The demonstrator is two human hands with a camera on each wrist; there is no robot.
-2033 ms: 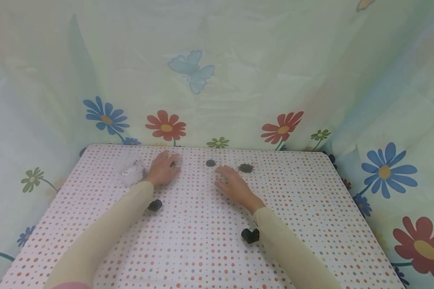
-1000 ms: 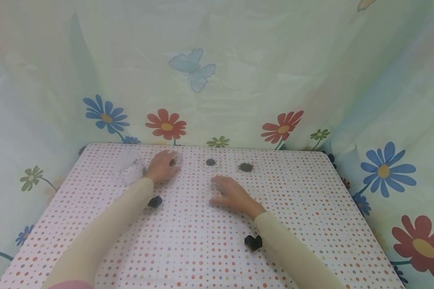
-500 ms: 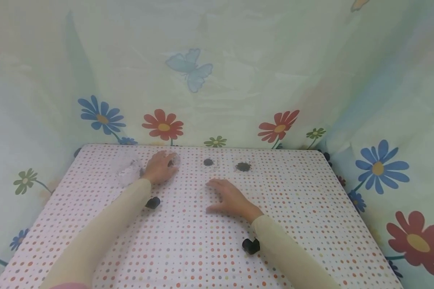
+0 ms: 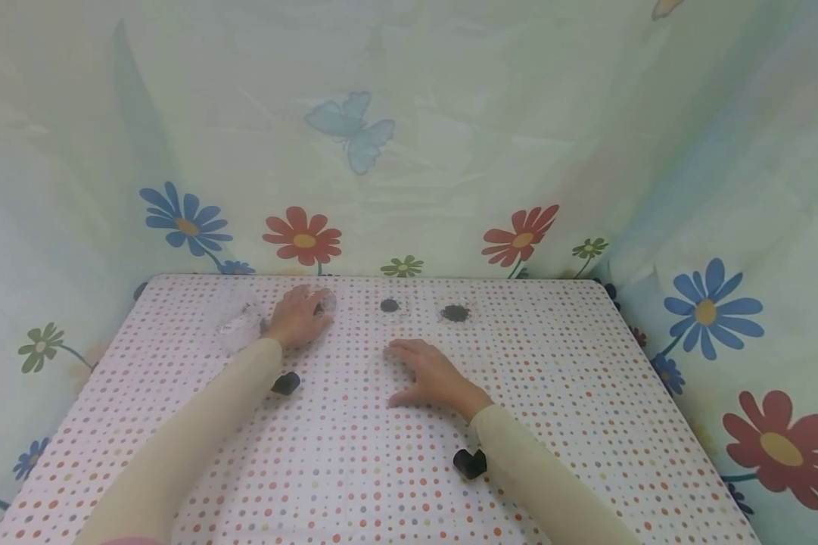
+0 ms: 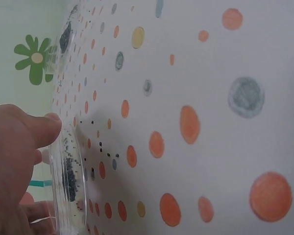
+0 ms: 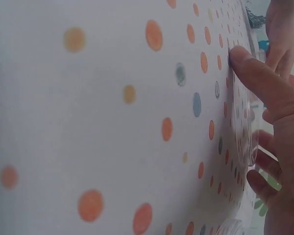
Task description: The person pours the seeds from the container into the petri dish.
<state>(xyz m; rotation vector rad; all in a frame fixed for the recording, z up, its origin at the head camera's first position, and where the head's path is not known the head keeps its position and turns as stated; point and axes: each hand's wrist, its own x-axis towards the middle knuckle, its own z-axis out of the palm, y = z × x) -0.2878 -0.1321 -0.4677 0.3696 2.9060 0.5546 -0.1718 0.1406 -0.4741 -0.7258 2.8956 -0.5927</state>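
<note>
In the head view my left hand (image 4: 298,318) is at the back left of the table, with a round clear petri dish (image 4: 327,304) at its fingertips. The left wrist view shows the thumb on the rim of that dish (image 5: 71,186) and fingers at its far side; dark grains lie inside. My right hand (image 4: 434,376) is nearer the middle. In the right wrist view its thumb and fingers span opposite edges of a flat clear dish or lid (image 6: 242,122), with spots of the cloth showing through. Dark specks (image 5: 109,155) are scattered on the cloth beside the left dish.
Two more clear dishes with dark contents, a middle one (image 4: 390,305) and a right one (image 4: 455,312), lie along the back. A clear, crumpled-looking item (image 4: 237,327) is left of the left hand. Dotted cloth (image 4: 354,484) covers the table; a flowered curtain (image 4: 409,182) hangs behind.
My right hand has drawn back from beside the middle dish toward the near side, its thumb and fingers spreading wider. The left hand stays at its dish. The head view has shifted slightly.
</note>
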